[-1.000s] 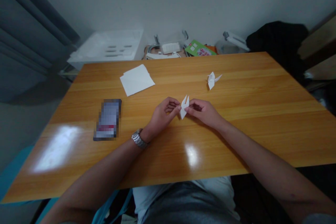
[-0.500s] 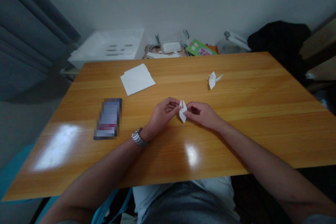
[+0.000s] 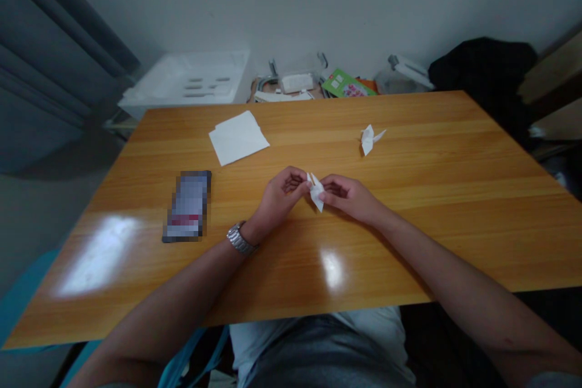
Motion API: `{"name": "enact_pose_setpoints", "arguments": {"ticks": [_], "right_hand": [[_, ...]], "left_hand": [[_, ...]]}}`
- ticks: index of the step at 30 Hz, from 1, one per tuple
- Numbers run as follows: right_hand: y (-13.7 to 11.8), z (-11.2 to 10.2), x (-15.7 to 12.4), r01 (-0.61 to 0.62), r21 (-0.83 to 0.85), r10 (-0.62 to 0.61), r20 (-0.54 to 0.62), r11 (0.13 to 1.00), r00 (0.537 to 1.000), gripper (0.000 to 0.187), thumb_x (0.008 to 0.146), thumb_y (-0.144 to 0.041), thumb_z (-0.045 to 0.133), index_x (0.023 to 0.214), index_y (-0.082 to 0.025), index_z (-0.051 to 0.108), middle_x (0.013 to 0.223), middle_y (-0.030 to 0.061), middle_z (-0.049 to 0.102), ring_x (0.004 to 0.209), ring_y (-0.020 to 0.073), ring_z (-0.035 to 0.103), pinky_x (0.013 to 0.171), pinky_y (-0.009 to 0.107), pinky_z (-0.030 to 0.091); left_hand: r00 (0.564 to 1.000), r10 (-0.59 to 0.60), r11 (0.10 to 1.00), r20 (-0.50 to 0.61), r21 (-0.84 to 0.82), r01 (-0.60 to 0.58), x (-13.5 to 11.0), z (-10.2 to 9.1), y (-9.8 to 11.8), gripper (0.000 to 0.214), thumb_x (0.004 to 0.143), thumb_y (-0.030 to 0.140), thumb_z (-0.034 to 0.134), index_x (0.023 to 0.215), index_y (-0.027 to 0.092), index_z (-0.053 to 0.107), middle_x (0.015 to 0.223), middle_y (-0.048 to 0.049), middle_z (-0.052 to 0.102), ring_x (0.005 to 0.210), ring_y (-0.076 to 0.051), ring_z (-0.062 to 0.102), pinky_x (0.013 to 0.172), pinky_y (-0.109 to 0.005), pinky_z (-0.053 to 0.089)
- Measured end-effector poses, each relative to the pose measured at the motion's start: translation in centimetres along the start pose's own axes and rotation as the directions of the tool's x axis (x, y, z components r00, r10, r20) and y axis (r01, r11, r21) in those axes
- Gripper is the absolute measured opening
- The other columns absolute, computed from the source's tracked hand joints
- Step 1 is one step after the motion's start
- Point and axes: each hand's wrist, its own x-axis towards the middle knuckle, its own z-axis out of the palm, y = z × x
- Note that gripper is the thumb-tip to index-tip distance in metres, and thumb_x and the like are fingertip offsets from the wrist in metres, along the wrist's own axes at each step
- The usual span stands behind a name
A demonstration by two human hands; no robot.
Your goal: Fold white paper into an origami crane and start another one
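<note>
A small white folded paper piece (image 3: 316,193) sits between my two hands, just above the middle of the wooden table (image 3: 431,206). My left hand (image 3: 279,197), with a metal watch on its wrist, pinches the paper's left side with closed fingers. My right hand (image 3: 348,196) pinches its right side, fingers curled. A finished white paper crane (image 3: 369,138) rests on the table beyond my right hand.
A stack of white paper sheets (image 3: 237,137) lies at the far left of the table. A phone (image 3: 188,205) lies left of my left hand. Behind the table's far edge are a white plastic box (image 3: 188,82), a green booklet (image 3: 346,83) and dark cloth (image 3: 482,70).
The folded paper has been pressed narrower and tilted between my fingers; its two upright points from a second ago have come together. Both hands stay in the same spot.
</note>
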Motion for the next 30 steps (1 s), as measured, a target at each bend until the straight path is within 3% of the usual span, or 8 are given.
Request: {"name": "enact_pose_setpoints", "arguments": {"ticks": [4,7,11,15,19,24,30], "right_hand": [[0.1,0.0,-0.1,-0.023,-0.026,0.021,-0.071,0.999,0.997,0.039,0.083,-0.055,0.077,0.100,-0.021,0.069,0.096,0.0054,0.075,0.084,0.0198,0.069,0.078,0.033,0.055],[0.3,-0.2,0.0,0.026,-0.074,-0.037,-0.147,0.997,0.988,0.037,0.081,-0.052,0.080,0.099,-0.022,0.068,0.096,0.0049,0.074,0.086,0.0205,0.069,0.080,0.034,0.055],[0.1,-0.5,0.1,0.099,-0.330,-0.178,-0.218,0.939,0.960,0.033,0.083,-0.047,0.080,0.101,-0.021,0.070,0.098,0.0059,0.074,0.090,0.0223,0.068,0.083,0.035,0.052],[-0.3,-0.5,0.0,0.168,-0.493,-0.302,-0.204,0.853,0.931,0.032,0.085,-0.047,0.079,0.102,-0.022,0.070,0.100,0.0069,0.073,0.092,0.0238,0.067,0.084,0.036,0.050],[-0.7,-0.3,0.0,0.201,-0.560,-0.343,-0.161,0.804,0.925,0.031,0.086,-0.049,0.077,0.102,-0.024,0.070,0.099,0.0079,0.072,0.092,0.0254,0.067,0.084,0.038,0.050],[-0.9,-0.2,-0.2,0.211,-0.513,-0.325,-0.142,0.832,0.935,0.037,0.083,-0.052,0.080,0.105,-0.024,0.070,0.102,0.0080,0.072,0.094,0.0254,0.067,0.085,0.038,0.052],[-0.3,-0.1,-0.2,0.086,-0.208,-0.126,-0.188,0.974,0.974,0.040,0.090,-0.055,0.072,0.113,-0.023,0.068,0.113,0.0097,0.073,0.103,0.0242,0.070,0.093,0.039,0.055]], "left_hand": [[1.000,0.002,1.000,-0.013,0.015,-0.001,0.1,0.0,-0.2,0.028,0.089,0.040,0.075,0.097,0.017,0.059,0.093,-0.0037,0.069,0.086,-0.014,0.067,0.082,-0.027,0.056],[0.999,-0.001,1.000,-0.044,-0.020,0.000,0.1,0.0,-0.3,0.032,0.088,0.041,0.077,0.100,0.017,0.059,0.095,-0.0042,0.068,0.087,-0.014,0.067,0.082,-0.026,0.055],[0.999,-0.022,0.998,-0.033,-0.056,0.020,0.1,0.0,-0.3,0.035,0.088,0.043,0.077,0.101,0.017,0.058,0.095,-0.0049,0.068,0.085,-0.012,0.066,0.082,-0.025,0.055],[0.999,-0.026,0.997,-0.036,-0.076,0.023,0.0,0.0,-0.4,0.035,0.086,0.041,0.079,0.100,0.016,0.059,0.094,-0.0044,0.067,0.084,-0.012,0.066,0.079,-0.024,0.054],[0.999,-0.039,0.998,-0.037,-0.056,0.037,0.1,0.0,-0.4,0.033,0.087,0.043,0.077,0.097,0.016,0.059,0.090,-0.0037,0.069,0.079,-0.012,0.067,0.077,-0.025,0.056],[0.998,-0.033,0.999,-0.054,-0.031,0.031,0.3,-0.2,-0.1,0.030,0.090,0.043,0.074,0.096,0.016,0.060,0.088,-0.0031,0.068,0.078,-0.012,0.067,0.077,-0.025,0.056],[0.998,-0.029,0.999,-0.060,-0.020,0.028,0.3,-0.2,-0.3,0.029,0.089,0.043,0.074,0.094,0.017,0.061,0.086,-0.0026,0.069,0.076,-0.012,0.067,0.075,-0.025,0.056]]}}
